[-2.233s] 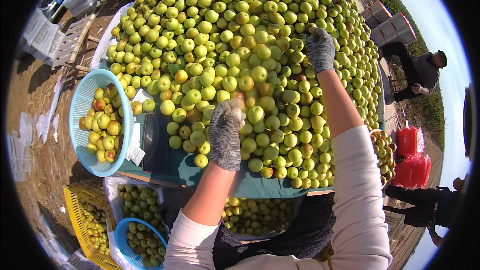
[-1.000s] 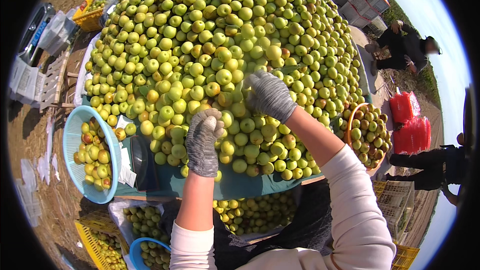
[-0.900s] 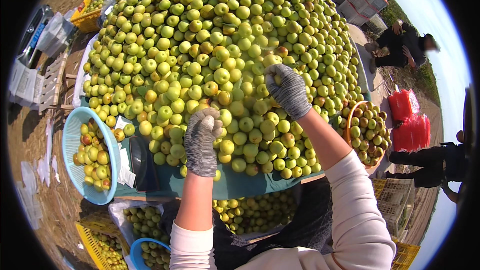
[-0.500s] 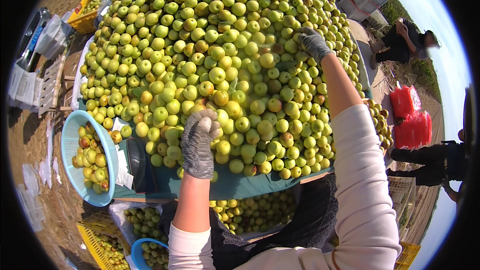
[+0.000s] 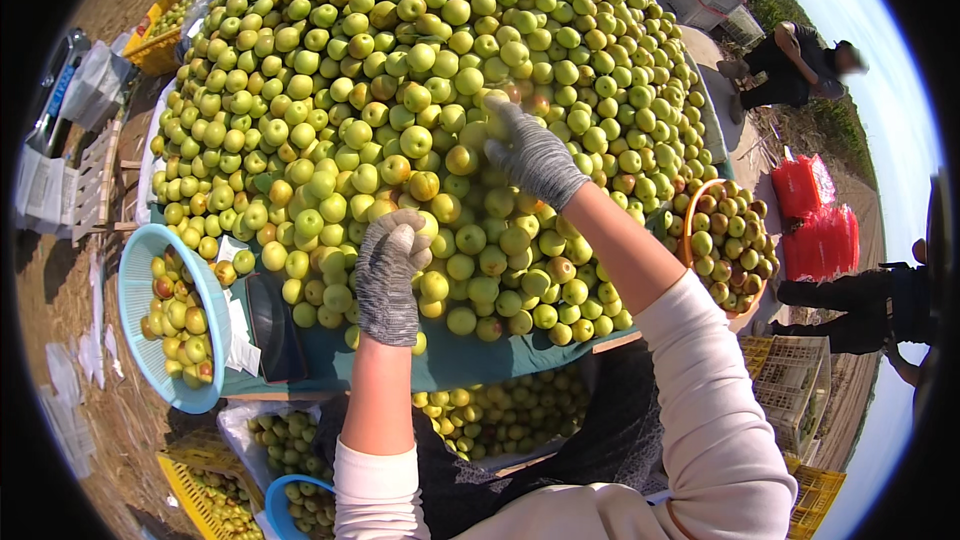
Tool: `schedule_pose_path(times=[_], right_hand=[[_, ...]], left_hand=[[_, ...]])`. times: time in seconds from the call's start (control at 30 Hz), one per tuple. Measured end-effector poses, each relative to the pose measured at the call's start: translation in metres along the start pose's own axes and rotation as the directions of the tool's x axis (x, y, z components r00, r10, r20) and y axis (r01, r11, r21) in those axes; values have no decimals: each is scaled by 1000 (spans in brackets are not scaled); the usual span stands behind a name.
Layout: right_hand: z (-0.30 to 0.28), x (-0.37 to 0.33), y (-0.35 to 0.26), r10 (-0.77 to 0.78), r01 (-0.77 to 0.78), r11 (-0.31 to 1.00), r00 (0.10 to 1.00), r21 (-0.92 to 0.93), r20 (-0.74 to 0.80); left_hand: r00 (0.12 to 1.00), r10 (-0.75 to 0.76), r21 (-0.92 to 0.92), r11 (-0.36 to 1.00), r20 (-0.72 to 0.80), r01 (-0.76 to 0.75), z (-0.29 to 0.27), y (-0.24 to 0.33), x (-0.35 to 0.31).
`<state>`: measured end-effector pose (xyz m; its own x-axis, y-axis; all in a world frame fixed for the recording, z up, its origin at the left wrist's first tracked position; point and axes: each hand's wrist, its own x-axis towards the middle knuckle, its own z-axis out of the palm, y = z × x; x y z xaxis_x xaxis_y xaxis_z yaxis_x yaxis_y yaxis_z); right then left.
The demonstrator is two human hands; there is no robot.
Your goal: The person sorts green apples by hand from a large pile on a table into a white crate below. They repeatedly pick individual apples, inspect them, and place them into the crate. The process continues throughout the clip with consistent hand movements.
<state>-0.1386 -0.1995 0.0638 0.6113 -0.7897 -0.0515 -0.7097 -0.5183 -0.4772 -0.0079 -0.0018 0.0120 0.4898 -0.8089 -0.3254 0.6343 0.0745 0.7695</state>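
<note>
A huge heap of small green and yellow fruit [image 5: 400, 90] covers a table laid with a teal cloth [image 5: 470, 360]. My left hand [image 5: 388, 275], in a grey knit glove, rests curled on the fruit near the heap's front edge; whether it grips a fruit is hidden. My right hand [image 5: 530, 155], also gloved, reaches farther up the heap with its fingers spread over the fruit, palm down.
A light blue basin [image 5: 150, 280] of reddish-yellow fruit sits at the left. An orange-rimmed basket [image 5: 735, 240] of fruit stands at the right. Yellow crates [image 5: 205, 495] and fruit bins lie below the table. Red bags [image 5: 820, 215] and people are at the right.
My right hand swept from the upper right of the heap back toward its middle. My left hand stayed on the fruit at the front edge. The view tilted slightly.
</note>
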Motion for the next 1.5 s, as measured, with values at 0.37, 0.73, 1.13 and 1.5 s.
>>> schedule_pose_path(times=[0.37, 0.73, 1.13, 1.5], right_hand=[[16, -58, -22, -310, 300, 942, 950, 152, 44], [-58, 34, 132, 59, -288, 789, 915, -543, -400], [-68, 42, 139, 51, -252, 798, 934, -548, -355], [-62, 55, 152, 286, -329, 876, 943, -353, -169]], left_hand=[[991, 63, 75, 996, -121, -55, -1, 4, -3], [992, 60, 115, 992, -108, -48, 2, 5, -4], [994, 49, 78, 996, -94, -41, -2, 3, -3], [996, 26, 108, 994, -90, -16, 5, 6, -6]])
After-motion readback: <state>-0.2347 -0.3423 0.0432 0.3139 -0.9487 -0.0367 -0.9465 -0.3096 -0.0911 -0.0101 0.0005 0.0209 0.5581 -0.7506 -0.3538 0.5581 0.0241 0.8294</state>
